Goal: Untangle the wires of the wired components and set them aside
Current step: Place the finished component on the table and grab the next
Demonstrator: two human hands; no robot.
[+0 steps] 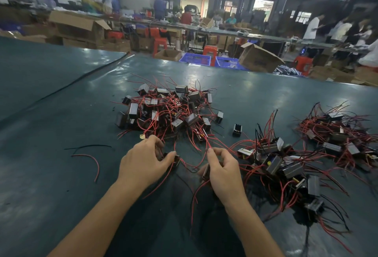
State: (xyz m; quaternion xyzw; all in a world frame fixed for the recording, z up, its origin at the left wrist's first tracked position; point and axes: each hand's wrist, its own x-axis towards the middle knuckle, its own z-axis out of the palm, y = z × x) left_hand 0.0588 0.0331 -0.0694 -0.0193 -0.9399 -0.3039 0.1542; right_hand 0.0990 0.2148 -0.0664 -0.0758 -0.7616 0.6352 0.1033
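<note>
A tangled heap of small dark block components [167, 111] with red and black wires lies in the middle of the dark green table [51, 175]. My left hand [143, 162] grips one dark component [176, 159] at the heap's near edge. My right hand [221, 171] holds another component [205, 172] under its palm and pinches a red wire [208, 146] between thumb and forefinger. A red wire loop [190, 163] sags between the two hands.
A pile of wired components [286, 164] lies just right of my right hand, and another pile [339, 134] sits further right. One lone component [237, 130] stands between the piles. Loose red and black wire pieces [90, 154] lie at the left. Boxes, blue crates and people fill the background.
</note>
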